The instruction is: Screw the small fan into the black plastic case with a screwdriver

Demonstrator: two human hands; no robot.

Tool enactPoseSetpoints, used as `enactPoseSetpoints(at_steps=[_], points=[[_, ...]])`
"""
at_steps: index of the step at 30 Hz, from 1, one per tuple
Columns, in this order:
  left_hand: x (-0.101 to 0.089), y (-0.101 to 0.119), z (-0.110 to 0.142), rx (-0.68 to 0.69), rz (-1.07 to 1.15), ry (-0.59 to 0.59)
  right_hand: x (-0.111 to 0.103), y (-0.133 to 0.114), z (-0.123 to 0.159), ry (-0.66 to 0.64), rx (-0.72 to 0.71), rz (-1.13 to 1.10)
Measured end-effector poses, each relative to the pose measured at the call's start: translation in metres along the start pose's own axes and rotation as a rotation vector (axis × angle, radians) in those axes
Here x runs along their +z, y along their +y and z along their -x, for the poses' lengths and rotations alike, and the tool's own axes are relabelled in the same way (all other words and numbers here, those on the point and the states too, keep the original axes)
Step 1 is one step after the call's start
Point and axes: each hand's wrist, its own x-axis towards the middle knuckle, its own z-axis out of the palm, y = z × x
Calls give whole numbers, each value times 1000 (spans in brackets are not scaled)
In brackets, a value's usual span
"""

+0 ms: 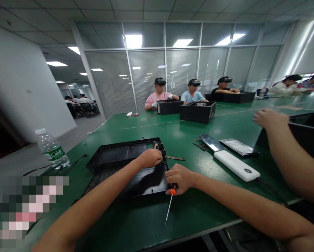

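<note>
Office interior used as a workshop. A tiled ceiling (101,14) with flat light panels (56,63) and a framed glass partition (165,35) with blinds (183,77) indicate the office; a screwdriver (173,192) and an opened black casing (114,157) near the front edge of a green table (135,131), and people (160,97) seated with black boxes (198,112) along its far edge, indicate bench work. Dim in the distance, an adjoining room (92,120) seems to hold office chairs (86,109).

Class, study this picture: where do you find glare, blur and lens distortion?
In the head view, light panels burn out to white; in the head view, the open black casing shows a pale sheen; in the head view, the neighbour's hand looks smeared, perhaps by motion; in the head view, the left wall leans, probably wide-lens distortion.
</note>
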Motion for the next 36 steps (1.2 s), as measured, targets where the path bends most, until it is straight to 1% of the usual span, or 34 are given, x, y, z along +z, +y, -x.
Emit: enactPoseSetpoints(at_steps=[3, 6, 9, 12, 15, 18, 21, 23, 26, 29, 30, 32, 33, 34, 36], points=[[12, 0, -4, 0, 34, 42, -6, 5, 1, 65, 65, -52], [20, 2, -1, -8, 43, 61, -12, 17, 5, 189, 208, -49], [21, 2, 1, -13, 39, 59, -16, 32, 9, 333, 380, -50], [19, 3, 2, -18, 54, 55, -20, 43, 12, 432, 524, -72], [18, 3, 2, -38, 84, 66, -23, 49, 12, 448, 644, -78], [19, 2, 1, -30, 118, 60, -22, 53, 12, 354, 739, -88], [20, 1, 1, -17, 148, 57, -21, 57, 15, 243, 782, -219], [20, -1, 0, -5, 165, 62, -24, 61, 18, 217, 772, -362], [19, -3, -1, 18, 189, 75, -36, 67, 21, 255, 741, -552], [18, -4, -2, 31, 217, 80, -50, 73, 23, 385, 816, -670], [17, -5, -2, 33, 227, 81, -54, 75, 24, 450, 853, -660], [17, -6, -2, 36, 242, 84, -58, 77, 26, 571, 902, -571], [17, -6, -2, 35, 247, 85, -59, 77, 27, 607, 911, -515], [17, -6, -2, 32, 252, 87, -59, 77, 27, 624, 912, -467], [18, -6, -2, 27, 262, 90, -57, 74, 25, 608, 906, -410]])
